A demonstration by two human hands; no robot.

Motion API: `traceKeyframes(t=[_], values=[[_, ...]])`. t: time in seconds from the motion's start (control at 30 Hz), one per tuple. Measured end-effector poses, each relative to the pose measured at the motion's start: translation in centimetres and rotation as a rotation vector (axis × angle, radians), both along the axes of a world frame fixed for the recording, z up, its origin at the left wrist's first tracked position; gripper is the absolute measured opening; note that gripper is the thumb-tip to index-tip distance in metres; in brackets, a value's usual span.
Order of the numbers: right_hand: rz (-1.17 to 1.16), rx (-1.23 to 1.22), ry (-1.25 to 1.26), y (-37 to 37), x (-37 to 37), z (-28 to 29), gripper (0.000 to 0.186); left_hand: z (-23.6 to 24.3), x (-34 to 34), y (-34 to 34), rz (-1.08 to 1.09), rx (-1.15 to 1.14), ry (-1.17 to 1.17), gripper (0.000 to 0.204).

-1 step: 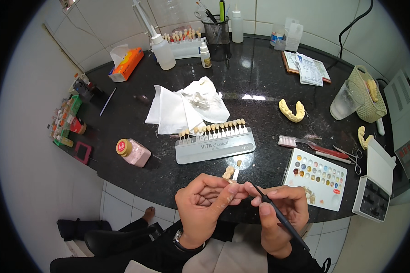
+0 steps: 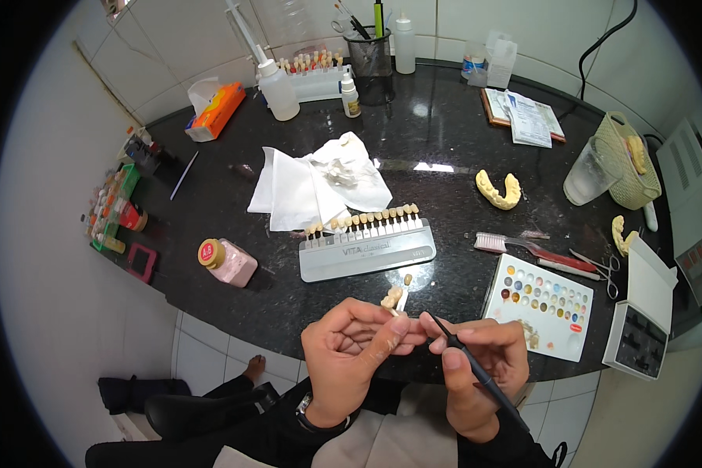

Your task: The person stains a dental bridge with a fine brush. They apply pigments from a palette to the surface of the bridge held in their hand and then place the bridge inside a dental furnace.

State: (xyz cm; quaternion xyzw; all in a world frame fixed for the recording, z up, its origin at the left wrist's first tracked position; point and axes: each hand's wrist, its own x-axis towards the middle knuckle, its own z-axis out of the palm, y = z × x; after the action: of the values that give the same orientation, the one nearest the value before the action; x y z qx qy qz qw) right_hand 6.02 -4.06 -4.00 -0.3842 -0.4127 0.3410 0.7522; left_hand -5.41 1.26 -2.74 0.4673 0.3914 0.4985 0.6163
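My left hand [image 2: 351,359] pinches a small cream dental crown piece [image 2: 390,299] between thumb and fingers. Just behind it is a single tooth shade tab [image 2: 408,280] on a white stem; I cannot tell whether it is held. My right hand [image 2: 483,374] grips a dark slim brush or pen [image 2: 485,374], its tip beside my left fingertips. Above both hands lies a grey shade guide [image 2: 366,255] with a row of tooth tabs. Right of them sits a white palette [image 2: 551,302] of coloured dots and smears.
White tissues [image 2: 296,191], a pink jar [image 2: 234,269], a tissue box [image 2: 218,113] and bottles [image 2: 282,97] stand on the black counter [image 2: 444,109]. At right are a tooth cast [image 2: 499,193], toothbrush [image 2: 515,246], scissors [image 2: 610,277], plastic cup [image 2: 589,175], basket [image 2: 636,160] and open white box [image 2: 636,339].
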Motion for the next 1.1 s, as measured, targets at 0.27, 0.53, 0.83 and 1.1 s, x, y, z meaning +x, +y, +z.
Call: traceKeyframes(t=[0.27, 0.53, 0.83, 1.1], values=[[-0.178, 0.126, -0.23, 0.5, 0.0, -1.0, 0.023, -0.4, -0.1, 0.0, -0.221, -0.027, -0.181, 0.008], [-0.164, 0.124, -0.32, 0.6, 0.2, -0.9, 0.029, -0.7, -0.3, -0.1, -0.177, 0.0, -0.158, 0.009], [-0.118, 0.08, -0.425, 0.4, 0.7, -0.7, 0.023, -0.5, 0.1, -0.2, -0.16, -0.012, -0.166, 0.009], [-0.138, 0.085, -0.4, 0.7, 0.6, -0.9, 0.025, -0.7, 0.0, -0.1, -0.169, 0.027, -0.135, 0.009]])
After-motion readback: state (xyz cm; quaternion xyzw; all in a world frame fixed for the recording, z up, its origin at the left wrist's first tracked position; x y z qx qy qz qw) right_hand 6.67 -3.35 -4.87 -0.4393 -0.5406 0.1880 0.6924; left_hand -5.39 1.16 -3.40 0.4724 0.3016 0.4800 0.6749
